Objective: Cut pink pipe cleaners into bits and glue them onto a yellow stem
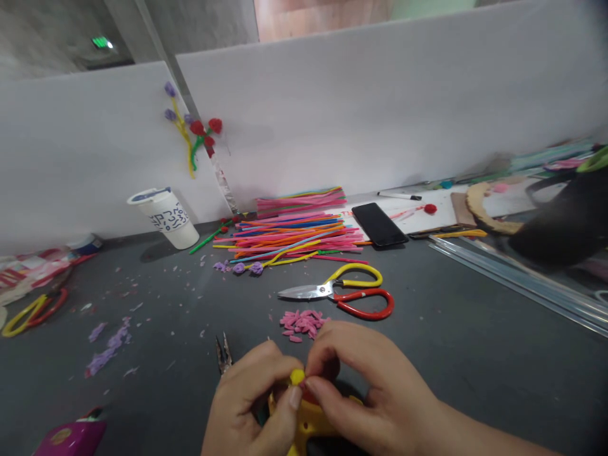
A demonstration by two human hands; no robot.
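Observation:
At the lower middle, my left hand [254, 402] pinches a small yellow fuzzy piece [297, 377] between thumb and forefinger. My right hand [365, 386] meets it from the right, its thumb and forefinger pressed together at the yellow piece; a tiny bit of pink shows at those fingertips, too small to name. Under both hands lies a yellow tool [311, 423], mostly covered by them. Just beyond my fingers is a heap of cut pink fuzzy pieces [304, 324]. Pliers [223, 354] poke out past my left hand, their jaws apart.
Scissors with yellow and red handles [356, 294] lie ahead, before a pile of coloured pipe cleaners [294, 237]. A phone [379, 225], a white cup [166, 218] and clear rods [527, 282] stand or lie farther off. Purple scraps [111, 348] and a magenta object [73, 439] are left.

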